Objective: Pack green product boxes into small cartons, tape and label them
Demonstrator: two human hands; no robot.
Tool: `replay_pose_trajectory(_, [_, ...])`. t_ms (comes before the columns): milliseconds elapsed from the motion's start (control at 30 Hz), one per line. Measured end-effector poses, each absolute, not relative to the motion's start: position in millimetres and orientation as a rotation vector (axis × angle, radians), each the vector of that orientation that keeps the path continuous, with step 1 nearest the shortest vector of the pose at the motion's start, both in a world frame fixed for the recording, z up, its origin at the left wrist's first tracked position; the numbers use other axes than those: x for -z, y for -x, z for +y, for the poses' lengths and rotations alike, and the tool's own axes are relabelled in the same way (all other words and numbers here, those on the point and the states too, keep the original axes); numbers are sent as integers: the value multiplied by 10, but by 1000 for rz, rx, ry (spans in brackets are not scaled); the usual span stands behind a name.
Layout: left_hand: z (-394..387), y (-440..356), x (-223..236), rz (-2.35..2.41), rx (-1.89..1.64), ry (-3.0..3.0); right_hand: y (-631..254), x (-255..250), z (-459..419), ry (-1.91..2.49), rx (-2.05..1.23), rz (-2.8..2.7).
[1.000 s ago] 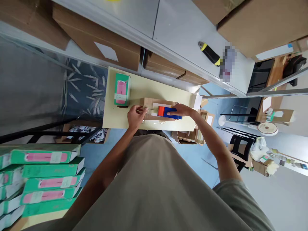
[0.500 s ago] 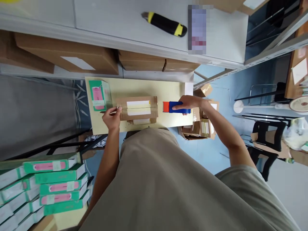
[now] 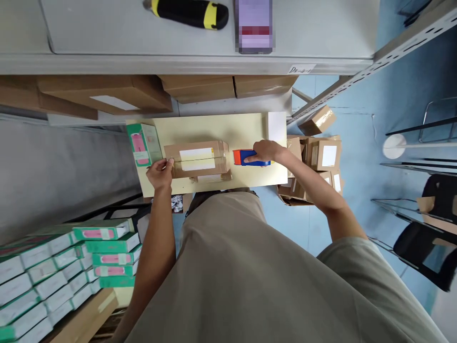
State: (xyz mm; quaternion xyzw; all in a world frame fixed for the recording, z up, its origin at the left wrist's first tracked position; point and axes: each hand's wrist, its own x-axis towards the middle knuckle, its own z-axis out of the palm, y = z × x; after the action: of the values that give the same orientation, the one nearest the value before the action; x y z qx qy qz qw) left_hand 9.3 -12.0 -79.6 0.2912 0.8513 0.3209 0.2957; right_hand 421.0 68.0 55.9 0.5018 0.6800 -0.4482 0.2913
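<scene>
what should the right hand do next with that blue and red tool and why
Probably ease the tool, seemingly a tape dispenser, toward the carton's right end: the right hand holds it just beyond that end, lined up with the lengthwise seam, while the left hand is at the opposite end. Whether tape spans the gap is unclear.

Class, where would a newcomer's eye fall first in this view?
Probably the bright blue tool in the right hand, over the pale table, just off the brown carton's right end. Next, perhaps the stacked green and white boxes at lower left, then the black and yellow cutter on the grey shelf across the top.
</scene>
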Motion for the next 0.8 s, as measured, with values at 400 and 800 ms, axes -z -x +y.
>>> replay_pose_trajectory(400, [-115,-127,672,2231,-752,-857,-3591,-282,346,-1607,872,1831])
replay_pose_trajectory(800, [-201,-88,529,2067,-762,-1265,-3414,-385,-424,-2230,970,1382])
